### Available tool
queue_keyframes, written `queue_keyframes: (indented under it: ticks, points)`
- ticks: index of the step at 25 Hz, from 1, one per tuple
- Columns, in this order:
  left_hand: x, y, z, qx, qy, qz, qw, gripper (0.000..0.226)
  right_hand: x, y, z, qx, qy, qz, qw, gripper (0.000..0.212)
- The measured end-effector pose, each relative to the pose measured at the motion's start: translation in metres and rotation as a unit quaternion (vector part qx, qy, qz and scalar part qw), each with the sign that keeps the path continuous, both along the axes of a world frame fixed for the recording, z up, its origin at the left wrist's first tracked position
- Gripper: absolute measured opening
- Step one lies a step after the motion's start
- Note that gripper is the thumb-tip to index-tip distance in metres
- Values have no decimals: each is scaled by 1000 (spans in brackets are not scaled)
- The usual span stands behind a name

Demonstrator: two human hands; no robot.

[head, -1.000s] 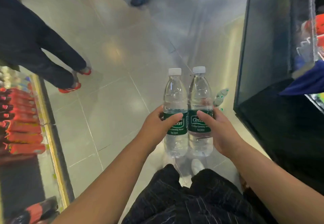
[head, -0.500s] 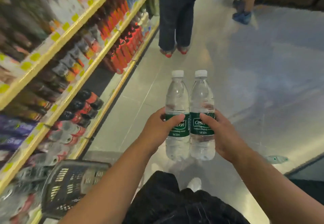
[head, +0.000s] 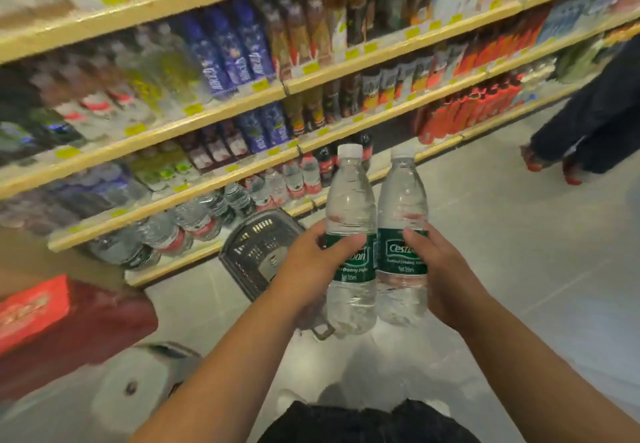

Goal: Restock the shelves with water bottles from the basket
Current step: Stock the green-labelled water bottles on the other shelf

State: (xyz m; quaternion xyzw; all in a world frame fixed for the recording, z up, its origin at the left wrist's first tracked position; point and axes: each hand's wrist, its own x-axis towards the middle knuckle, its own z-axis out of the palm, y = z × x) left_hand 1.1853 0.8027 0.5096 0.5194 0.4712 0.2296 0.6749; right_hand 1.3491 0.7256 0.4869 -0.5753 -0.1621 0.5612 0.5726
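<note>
I hold two clear water bottles with white caps and green labels upright, side by side. My left hand [head: 311, 262] grips the left bottle [head: 350, 207] at its label. My right hand [head: 441, 269] grips the right bottle [head: 402, 200] the same way. A dark plastic basket [head: 258, 248] stands on the floor behind my left hand, against the bottom shelf [head: 180, 262]. That shelf carries a row of water bottles [head: 194, 221] lying at a tilt in the wide-angle view.
Yellow-edged shelves [head: 207, 120] full of drink bottles fill the left and top. A red box on a dark red object [head: 52, 318] sits at lower left. A person's legs in dark trousers and red shoes [head: 588, 137] stand at right on the tiled floor.
My view has swung left from the aisle to face the shelves. The basket now lies right behind my left hand. Both bottles stay in the same grip.
</note>
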Motion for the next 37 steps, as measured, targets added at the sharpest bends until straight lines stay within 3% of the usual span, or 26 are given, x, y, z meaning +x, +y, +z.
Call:
queue_keyframes:
  ticks: [9, 17, 23, 31, 34, 37]
  points:
    - [-255, 63, 5, 23, 2, 206, 978, 21, -223, 129, -18, 53, 10, 244, 968, 55]
    - [-383, 96, -6, 17, 4, 368, 930, 16, -361, 227, -16, 11, 58, 374, 925, 80]
    - [-457, 171, -8, 27, 9, 420, 907, 25, -444, 327, -13, -3, 52, 455, 889, 49]
    - [-519, 254, 1, 28, -14, 525, 851, 20, -534, 458, -9, 30, 39, 597, 801, 73]
    - [-543, 271, 0, 27, 9, 550, 835, 22, -570, 488, -10, 41, 63, 628, 775, 51]
    - [-574, 290, -6, 27, 21, 554, 832, 21, -603, 514, -9, 38, 100, 619, 778, 31]
